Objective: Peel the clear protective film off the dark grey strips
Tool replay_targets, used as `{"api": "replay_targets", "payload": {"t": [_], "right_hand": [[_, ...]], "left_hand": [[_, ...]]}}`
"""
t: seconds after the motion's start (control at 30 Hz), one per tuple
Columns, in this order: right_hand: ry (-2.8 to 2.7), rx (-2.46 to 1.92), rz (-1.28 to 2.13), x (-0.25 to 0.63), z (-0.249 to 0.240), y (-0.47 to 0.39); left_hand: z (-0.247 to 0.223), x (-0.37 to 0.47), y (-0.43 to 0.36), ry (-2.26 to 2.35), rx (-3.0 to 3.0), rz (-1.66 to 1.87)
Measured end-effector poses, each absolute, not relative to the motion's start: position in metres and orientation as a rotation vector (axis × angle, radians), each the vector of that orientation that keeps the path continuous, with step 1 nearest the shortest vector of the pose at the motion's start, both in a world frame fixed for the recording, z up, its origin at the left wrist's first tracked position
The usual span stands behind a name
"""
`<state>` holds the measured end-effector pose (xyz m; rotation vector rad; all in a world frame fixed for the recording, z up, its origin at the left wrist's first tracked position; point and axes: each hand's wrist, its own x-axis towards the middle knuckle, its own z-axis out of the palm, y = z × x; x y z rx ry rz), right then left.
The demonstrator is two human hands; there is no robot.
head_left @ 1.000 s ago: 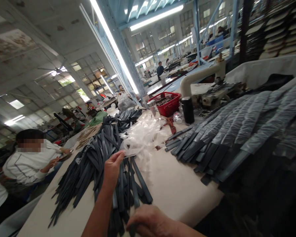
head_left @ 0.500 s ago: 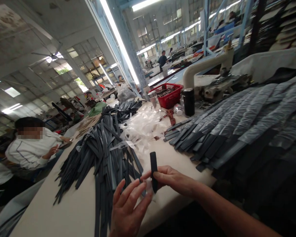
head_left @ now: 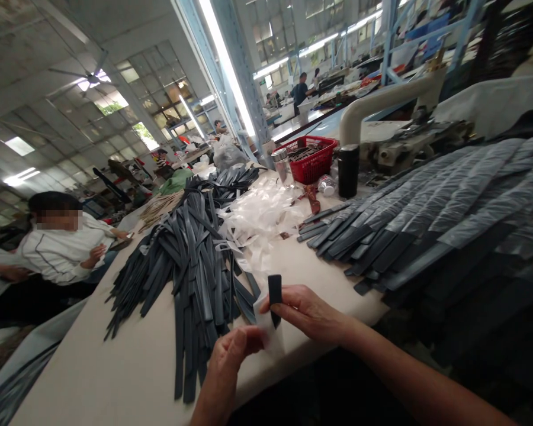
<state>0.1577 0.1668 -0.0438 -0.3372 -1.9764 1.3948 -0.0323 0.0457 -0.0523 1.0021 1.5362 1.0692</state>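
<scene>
My right hand [head_left: 305, 310] pinches the upper end of a dark grey strap [head_left: 274, 289] just above the table's near edge. My left hand [head_left: 231, 354] grips a clear plastic sleeve [head_left: 266, 331] that sits around the strap's lower part. To the left lies a heap of bare dark straps [head_left: 190, 260]. A loose pile of clear plastic sleeves [head_left: 262, 216] lies behind my hands. On the right, a fanned row of straps wrapped in plastic [head_left: 444, 207] covers the table.
A red basket [head_left: 313, 161], a black cylinder [head_left: 348, 171] and a metal cup [head_left: 282, 164] stand at the back, beside a cream sewing machine [head_left: 382, 106]. A seated person in a white shirt [head_left: 62, 254] works at the left. More people stand far behind.
My left hand left the strap pile, came back near the edge and closed on the sleeve. My right hand rose with one strap, whose lower part now sits inside the sleeve.
</scene>
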Motion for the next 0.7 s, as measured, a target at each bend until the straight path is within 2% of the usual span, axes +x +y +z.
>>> {"api": "replay_targets", "payload": {"t": [0.17,0.4,0.47,0.57,0.63,0.7], "right_hand": [[-2.075,-0.277,1.245,0.156,-0.042,0.166],[-2.051,-0.278,1.295,0.146,-0.052,0.163],[-1.934,-0.289,1.400,0.144,-0.054,0.160],[-1.729,-0.327,1.636,0.143,-0.052,0.152],[-1.845,-0.358,1.670,0.143,-0.049,0.142],[-2.102,-0.403,1.558,0.142,-0.045,0.130]], "left_hand": [[-0.048,-0.025,0.048,1.471,0.934,0.868],[-0.045,-0.019,0.037,1.390,0.927,0.784],[-0.043,-0.029,0.036,1.387,0.852,0.912],[-0.037,-0.050,0.039,1.296,0.554,1.342],[-0.032,-0.061,0.040,1.200,0.319,1.593],[-0.029,-0.066,0.040,1.130,0.138,1.741]]}}
